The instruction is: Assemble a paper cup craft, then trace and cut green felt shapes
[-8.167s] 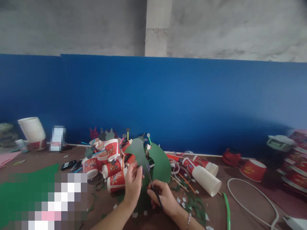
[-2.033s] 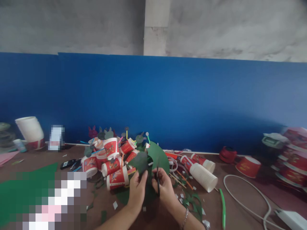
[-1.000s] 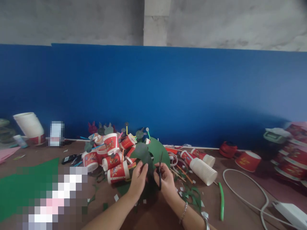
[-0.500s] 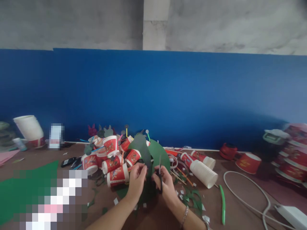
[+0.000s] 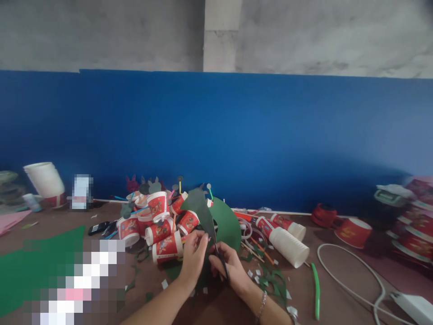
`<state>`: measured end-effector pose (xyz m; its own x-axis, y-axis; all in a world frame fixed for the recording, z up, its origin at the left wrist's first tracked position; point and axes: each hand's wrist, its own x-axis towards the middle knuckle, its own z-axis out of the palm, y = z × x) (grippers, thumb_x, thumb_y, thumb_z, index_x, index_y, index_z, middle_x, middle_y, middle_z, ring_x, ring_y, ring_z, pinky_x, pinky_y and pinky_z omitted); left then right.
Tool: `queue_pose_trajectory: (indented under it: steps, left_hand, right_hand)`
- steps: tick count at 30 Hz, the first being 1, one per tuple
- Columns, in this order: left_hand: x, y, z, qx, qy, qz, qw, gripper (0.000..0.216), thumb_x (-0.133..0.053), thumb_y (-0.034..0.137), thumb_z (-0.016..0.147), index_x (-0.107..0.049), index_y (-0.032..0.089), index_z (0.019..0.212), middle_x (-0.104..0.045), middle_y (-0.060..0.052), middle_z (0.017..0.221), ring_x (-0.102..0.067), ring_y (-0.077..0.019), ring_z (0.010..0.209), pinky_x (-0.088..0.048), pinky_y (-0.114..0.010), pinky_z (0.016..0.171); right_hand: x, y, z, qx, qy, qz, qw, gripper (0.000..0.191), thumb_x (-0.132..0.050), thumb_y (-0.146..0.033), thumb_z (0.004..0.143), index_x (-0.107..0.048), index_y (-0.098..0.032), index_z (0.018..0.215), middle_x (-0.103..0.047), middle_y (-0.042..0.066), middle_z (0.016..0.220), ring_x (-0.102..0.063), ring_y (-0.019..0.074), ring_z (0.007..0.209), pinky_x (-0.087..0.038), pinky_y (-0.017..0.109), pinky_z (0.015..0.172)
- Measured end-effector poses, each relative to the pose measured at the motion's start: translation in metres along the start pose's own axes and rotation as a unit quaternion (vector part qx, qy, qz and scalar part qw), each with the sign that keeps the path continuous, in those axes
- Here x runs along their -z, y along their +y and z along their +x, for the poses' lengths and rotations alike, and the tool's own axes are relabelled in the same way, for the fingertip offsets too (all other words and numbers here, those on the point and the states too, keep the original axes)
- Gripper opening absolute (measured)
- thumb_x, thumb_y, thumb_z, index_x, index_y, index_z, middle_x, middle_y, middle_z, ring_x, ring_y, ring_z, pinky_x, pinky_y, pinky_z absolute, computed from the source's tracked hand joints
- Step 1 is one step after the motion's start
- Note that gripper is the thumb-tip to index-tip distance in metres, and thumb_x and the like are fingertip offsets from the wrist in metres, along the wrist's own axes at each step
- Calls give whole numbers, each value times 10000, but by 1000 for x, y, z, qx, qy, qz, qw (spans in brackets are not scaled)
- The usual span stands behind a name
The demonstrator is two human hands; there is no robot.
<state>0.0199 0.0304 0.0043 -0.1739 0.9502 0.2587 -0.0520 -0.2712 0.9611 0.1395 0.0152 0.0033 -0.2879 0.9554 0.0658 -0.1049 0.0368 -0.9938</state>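
Observation:
My left hand (image 5: 195, 253) pinches a sheet of dark green paper (image 5: 199, 207), which stands up above the fingers. A pair of black-handled scissors (image 5: 222, 263) is gripped in my right hand (image 5: 232, 266), its blades pointing up and left along the edge of the paper. Whether the blades are around the paper or beside it I cannot tell. Behind the scissors shows a large rounded green sheet (image 5: 230, 225). Close to my left hand lies a heap of red printed paper cups (image 5: 167, 247), some with straws and animal-shaped paper cutouts.
Right of my hands are stacked white paper cups (image 5: 289, 246), green paper scraps (image 5: 274, 280), a green tube (image 5: 316, 289) and a looped white cable (image 5: 352, 250). Green paper (image 5: 57, 239) lies at the left; a tall cup stack (image 5: 45, 180) leans near the blue wall.
My right hand has turned the scissors, so the blades tilt left and meet the green paper's edge. My left hand stays nearly in place on the paper.

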Motion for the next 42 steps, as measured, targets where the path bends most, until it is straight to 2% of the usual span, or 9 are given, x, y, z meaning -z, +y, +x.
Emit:
queue_pose_trajectory:
  steps: [5,11,26,34,42]
  left_hand:
    - [0,0,0,1,-17,-7,1000,232,-556,403,780,-556,175,737,-619,-27,706,-594,-194,730,-446,-276,663]
    - [1,1,0,-4,-14,3,1000,222,-542,389,798,-554,175,738,-627,-27,712,-594,-188,728,-446,-276,670]
    - [1,0,1,-4,-7,-2,1000,214,-561,384,776,-558,178,718,-627,-20,685,-593,-186,705,-445,-272,659]
    - [1,5,1,2,-4,0,1000,230,-563,397,762,-553,179,691,-621,-18,668,-585,-184,685,-435,-277,651]
    - [1,7,2,7,-11,6,1000,244,-530,408,786,-527,185,686,-599,-7,661,-553,-169,672,-417,-264,641]
  right_hand:
    - [0,1,1,0,8,8,1000,411,-749,-489,586,-547,-179,767,-522,-61,535,-452,80,438,-378,190,410]
    - [1,1,1,-2,12,3,1000,416,-726,-505,613,-547,-173,789,-527,-59,542,-472,83,448,-406,199,438]
    - [1,-3,0,-1,18,7,1000,409,-752,-480,592,-554,-175,777,-529,-64,507,-461,80,421,-374,183,393]
    - [3,6,2,3,30,-6,1000,362,-741,-435,623,-558,-160,772,-520,-69,486,-449,68,391,-382,181,385]
    - [2,2,3,-12,37,-29,999,390,-721,-477,612,-553,-156,757,-497,-75,446,-431,66,369,-383,181,362]
